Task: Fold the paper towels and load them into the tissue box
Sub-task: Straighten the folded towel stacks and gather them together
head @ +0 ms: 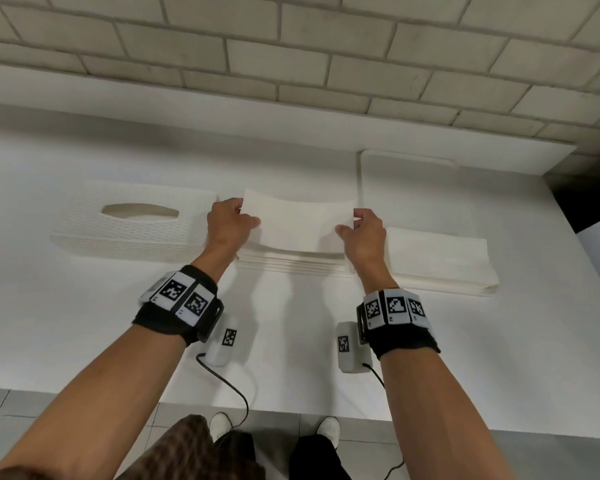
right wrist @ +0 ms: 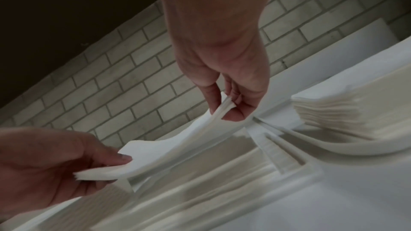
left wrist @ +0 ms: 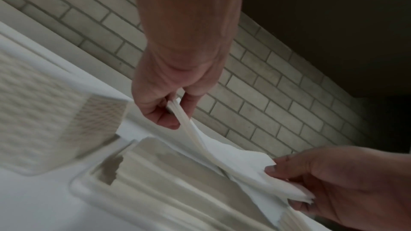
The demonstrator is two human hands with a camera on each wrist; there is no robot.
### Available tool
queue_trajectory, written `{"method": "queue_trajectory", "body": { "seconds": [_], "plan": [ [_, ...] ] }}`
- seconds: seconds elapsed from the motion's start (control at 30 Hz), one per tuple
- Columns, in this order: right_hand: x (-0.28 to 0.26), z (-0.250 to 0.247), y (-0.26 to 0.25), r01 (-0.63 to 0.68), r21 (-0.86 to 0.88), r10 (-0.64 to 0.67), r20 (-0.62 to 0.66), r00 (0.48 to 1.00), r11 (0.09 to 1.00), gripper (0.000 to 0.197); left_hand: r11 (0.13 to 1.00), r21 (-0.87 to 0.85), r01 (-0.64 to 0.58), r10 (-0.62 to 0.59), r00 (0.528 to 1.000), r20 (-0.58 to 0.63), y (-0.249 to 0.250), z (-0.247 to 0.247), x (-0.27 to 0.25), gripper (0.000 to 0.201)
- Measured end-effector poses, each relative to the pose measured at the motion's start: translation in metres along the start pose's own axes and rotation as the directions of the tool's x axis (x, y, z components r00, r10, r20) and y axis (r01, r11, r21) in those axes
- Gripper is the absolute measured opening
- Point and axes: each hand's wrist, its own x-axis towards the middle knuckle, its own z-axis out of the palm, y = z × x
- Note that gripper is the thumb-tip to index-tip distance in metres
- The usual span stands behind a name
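Farthest left on the white counter (head: 84,323) sits the tissue box cover (head: 136,225), slot up and set aside, presumably so the tray it belongs to can be filled. Beside it, the left hand (head: 227,223) pinches the left end of a thin bundle of paper towels (head: 298,221) between thumb and curled fingers; the wrist view shows several layers in that pinch. The bundle sags slightly in the middle, held just above a stack of folded towels (head: 291,261), which the wrist views suggest lies in a shallow tray. Holding both ends keeps the layers aligned, I would guess, for laying them flat on the stack. The right hand (head: 362,233) grips the other end the same way, thumb on the near face and fingers behind. Further right lies a second pile of towels (head: 440,261), untouched, probably waiting to be folded. Behind it a flat white lid (head: 409,174) lies against the wall.
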Motion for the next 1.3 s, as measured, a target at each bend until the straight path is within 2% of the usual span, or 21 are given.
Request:
{"method": "queue_trajectory", "body": {
  "seconds": [0.3,0.4,0.53,0.63,0.73,0.83,0.93,1.07,1.13,1.17,1.23,1.27,1.3],
  "plan": [
    [0.005,0.018,0.016,-0.089,-0.144,0.094,0.026,0.995,0.986,0.041,0.968,0.250,0.013,-0.013,1.000,-0.004,-0.023,0.011,0.009,0.007],
    [0.005,0.022,0.022,-0.086,-0.171,0.092,0.028,0.995,0.981,0.042,0.930,0.368,-0.006,0.006,1.000,0.002,-0.028,0.013,0.011,0.024],
    [0.008,0.024,0.027,-0.066,-0.230,0.071,0.014,0.997,0.971,0.042,0.830,0.555,-0.063,0.068,0.998,0.011,-0.032,0.017,0.014,0.041],
    [0.010,0.028,0.031,-0.046,-0.330,0.060,0.035,0.998,0.943,0.043,0.790,0.613,-0.028,0.038,0.999,-0.003,-0.036,0.019,0.014,0.050],
    [0.008,0.027,0.031,-0.030,-0.398,0.060,0.062,0.996,0.917,0.041,0.732,0.681,-0.009,0.008,1.000,0.005,-0.032,0.022,0.010,0.048],
    [0.006,0.013,0.026,0.016,-0.334,-0.011,0.017,1.000,0.942,0.041,0.718,0.690,-0.090,0.132,0.991,-0.009,-0.023,0.027,0.004,0.042],
    [0.004,-0.021,0.020,0.073,-0.252,-0.103,-0.106,0.989,0.965,0.038,0.768,0.602,-0.220,0.265,0.964,0.015,-0.003,0.040,-0.007,0.052],
    [0.014,-0.086,0.024,0.121,-0.174,-0.177,-0.356,0.918,0.977,0.025,0.905,0.273,-0.325,0.295,0.944,0.145,0.040,0.087,-0.039,0.046],
    [0.023,-0.121,0.038,0.063,-0.194,-0.146,-0.452,0.880,0.979,0.023,0.962,0.120,-0.245,0.207,0.942,0.264,0.056,0.118,-0.055,0.038],
    [0.028,-0.137,0.047,0.002,-0.218,-0.107,-0.475,0.873,0.976,0.023,0.984,0.061,-0.165,0.137,0.937,0.320,0.061,0.133,-0.062,0.034],
    [0.036,-0.164,0.067,-0.162,-0.240,0.030,-0.474,0.880,0.957,0.030,1.000,0.002,-0.020,0.018,0.915,0.403,0.068,0.161,-0.074,0.020],
    [0.038,-0.174,0.075,-0.230,-0.243,0.100,-0.450,0.887,0.943,0.035,1.000,0.015,0.014,-0.019,0.909,0.417,0.070,0.174,-0.077,0.012],
    [0.040,-0.183,0.083,-0.276,-0.252,0.156,-0.411,0.898,0.927,0.040,0.998,0.043,0.043,-0.057,0.907,0.417,0.070,0.186,-0.079,0.019]
  ]
}}
